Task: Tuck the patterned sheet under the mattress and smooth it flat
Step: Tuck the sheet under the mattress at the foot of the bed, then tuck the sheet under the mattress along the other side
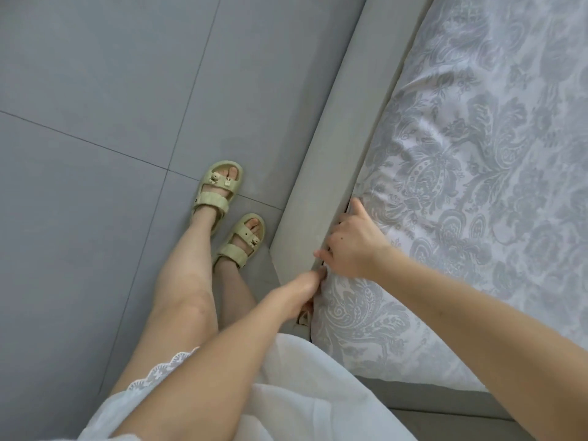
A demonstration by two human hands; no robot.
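Centrally, left hand [307, 289] pinches the edge of the patterned sheet [477, 186] just below right hand [353, 246], whose fingertips are hidden leftward in the bed frame [318, 186] gap.

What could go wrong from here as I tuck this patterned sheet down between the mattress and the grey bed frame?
1. The left hand and right hand both have fingers down in the narrow gap beside the bed frame, so they could get pinched or scraped.
2. The patterned sheet shows creases along its edge near the right hand. Tucking it now may lock them in.
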